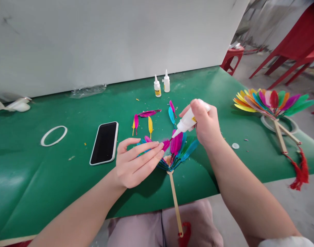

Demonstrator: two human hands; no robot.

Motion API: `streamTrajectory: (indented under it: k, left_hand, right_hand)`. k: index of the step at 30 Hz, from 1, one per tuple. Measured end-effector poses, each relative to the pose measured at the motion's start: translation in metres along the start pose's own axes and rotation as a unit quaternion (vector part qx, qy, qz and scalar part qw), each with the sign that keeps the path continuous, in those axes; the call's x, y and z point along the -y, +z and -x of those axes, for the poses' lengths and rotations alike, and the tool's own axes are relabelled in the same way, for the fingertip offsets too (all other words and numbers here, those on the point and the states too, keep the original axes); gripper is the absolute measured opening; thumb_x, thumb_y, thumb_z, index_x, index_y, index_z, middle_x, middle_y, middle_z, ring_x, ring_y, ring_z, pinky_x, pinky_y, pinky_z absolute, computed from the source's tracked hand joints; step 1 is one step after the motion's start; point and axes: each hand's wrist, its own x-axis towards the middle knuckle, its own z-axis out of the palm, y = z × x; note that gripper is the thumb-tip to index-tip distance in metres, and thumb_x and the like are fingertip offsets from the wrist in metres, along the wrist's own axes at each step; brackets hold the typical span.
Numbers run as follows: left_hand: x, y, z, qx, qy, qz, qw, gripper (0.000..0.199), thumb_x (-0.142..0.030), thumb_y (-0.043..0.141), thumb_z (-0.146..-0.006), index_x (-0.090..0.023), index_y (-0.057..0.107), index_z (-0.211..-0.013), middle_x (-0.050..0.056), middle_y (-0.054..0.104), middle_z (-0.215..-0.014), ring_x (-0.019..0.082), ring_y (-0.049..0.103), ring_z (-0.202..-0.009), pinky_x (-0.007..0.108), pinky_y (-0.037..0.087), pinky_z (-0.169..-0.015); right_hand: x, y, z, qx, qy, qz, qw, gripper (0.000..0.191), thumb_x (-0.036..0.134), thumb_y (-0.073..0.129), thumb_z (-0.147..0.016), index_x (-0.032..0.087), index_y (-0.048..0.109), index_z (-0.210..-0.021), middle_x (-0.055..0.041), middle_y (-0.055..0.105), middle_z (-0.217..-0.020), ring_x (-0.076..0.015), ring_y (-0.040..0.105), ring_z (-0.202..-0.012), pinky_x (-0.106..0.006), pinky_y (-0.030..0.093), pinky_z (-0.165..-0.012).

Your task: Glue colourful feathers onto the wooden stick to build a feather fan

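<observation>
My right hand (207, 123) is wrapped round a white glue bottle (186, 120), tilted with its nozzle down at a magenta feather (177, 142). My left hand (137, 163) reaches over the left side of a feather fan (189, 149), its fingertips pressed on a small magenta feather (166, 145) close to the nozzle. The fan has blue, green and magenta feathers, and its wooden handle (175, 202) points towards my lap, with a red tassel (184, 236) at the end. Loose feathers, among them a yellow one (150, 125) and a blue one (171, 115), lie beyond the fan.
Two small bottles (157, 87) stand at the back of the green table (77, 192). A phone (104, 143) and a white ring (54, 136) lie to the left. On the right are a multicoloured feather fan (274, 103) and a small white cap (235, 146). Red chairs (293, 51) stand beyond.
</observation>
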Motion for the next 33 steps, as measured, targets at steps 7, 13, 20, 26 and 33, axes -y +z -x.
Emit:
streamTrajectory:
  k: [7,13,20,26,33]
  left_hand:
    - [-0.001,0.001,0.002,-0.004,-0.008,0.001,1.0,0.015,-0.006,0.061,-0.076,-0.017,0.066,-0.084,0.001,0.071,-0.092,0.015,0.065,-0.086,0.033,0.041,-0.081]
    - [0.0,0.003,0.003,-0.007,-0.013,0.001,1.0,0.016,-0.006,0.062,-0.076,-0.018,0.066,-0.086,0.001,0.071,-0.094,0.015,0.065,-0.088,0.034,0.041,-0.082]
    - [0.0,0.008,0.013,-0.04,-0.067,0.012,0.997,0.024,-0.006,0.064,-0.074,-0.021,0.065,-0.092,-0.001,0.07,-0.094,0.016,0.066,-0.088,0.035,0.041,-0.084]
    - [-0.002,0.01,0.014,-0.051,-0.081,0.017,0.995,0.025,-0.005,0.066,-0.073,-0.022,0.066,-0.091,-0.001,0.071,-0.092,0.017,0.066,-0.088,0.036,0.04,-0.087]
    - [0.0,0.008,0.014,-0.04,-0.062,0.006,0.997,0.026,-0.004,0.067,-0.071,-0.02,0.066,-0.092,-0.001,0.071,-0.094,0.017,0.066,-0.088,0.035,0.04,-0.087]
  right_hand:
    - [-0.001,0.0,0.002,-0.022,-0.003,0.032,0.999,0.043,0.059,0.053,-0.072,0.02,0.057,-0.055,0.0031,0.049,-0.044,-0.0067,0.043,-0.039,-0.023,0.031,-0.035]
    - [-0.001,-0.001,0.001,-0.001,0.006,0.048,0.999,0.041,0.058,0.058,-0.068,0.019,0.058,-0.054,0.0031,0.049,-0.044,-0.0062,0.043,-0.039,-0.022,0.032,-0.035]
    - [0.001,-0.003,0.0,-0.007,-0.041,-0.035,0.999,0.047,0.065,0.053,-0.067,0.02,0.06,-0.056,0.0041,0.047,-0.042,-0.0045,0.039,-0.034,-0.02,0.028,-0.031]
    - [0.0,-0.003,-0.001,-0.017,-0.039,-0.025,0.999,0.042,0.058,0.058,-0.068,0.019,0.059,-0.054,0.0033,0.051,-0.044,-0.005,0.043,-0.036,-0.02,0.031,-0.031]
    - [0.001,-0.003,0.002,-0.01,-0.041,0.03,0.999,0.039,0.055,0.062,-0.066,0.019,0.059,-0.054,0.0033,0.05,-0.044,-0.0049,0.043,-0.038,-0.021,0.031,-0.034]
